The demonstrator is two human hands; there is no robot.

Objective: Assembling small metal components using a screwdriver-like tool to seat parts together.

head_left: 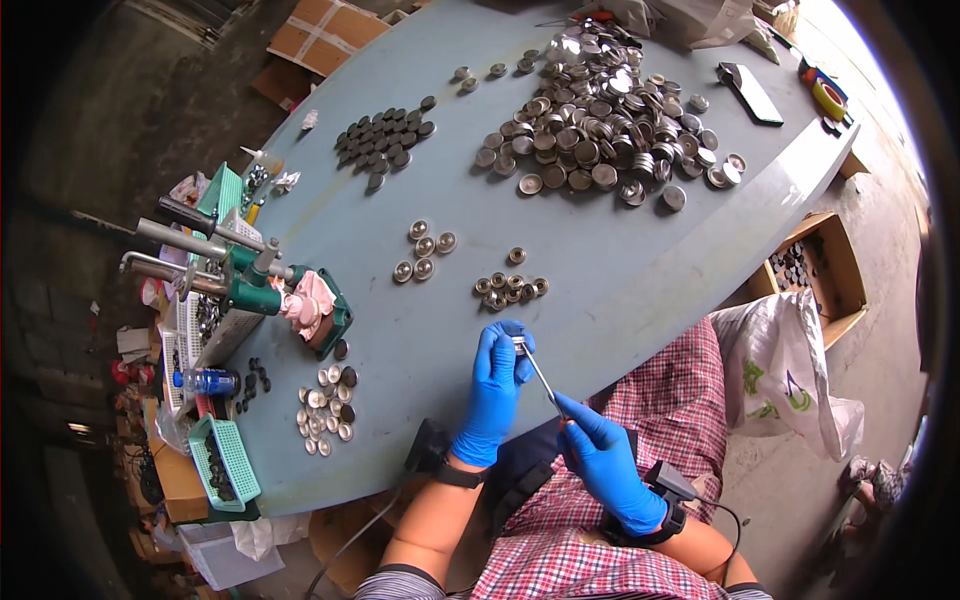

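Note:
My left hand (492,385), in a blue glove, pinches a small round metal piece (519,345) above the table's near edge. In my right hand (612,465), also blue-gloved, is a slim metal-shafted tool (543,378). Its tip reaches the round piece; its handle is mostly hidden by the fingers. Just beyond my left hand lies a cluster of small ring-shaped metal parts (512,290). Farther left are several shiny metal caps (425,245). Another group of silvery and dark caps (327,410) lies left of my left forearm.
A large heap of metal discs (600,125) covers the far right of the table (340,240). Dark discs (385,140) sit at the far left. A green hand press (255,290) stands at the left edge near green baskets (225,465). A phone (750,95) lies far right.

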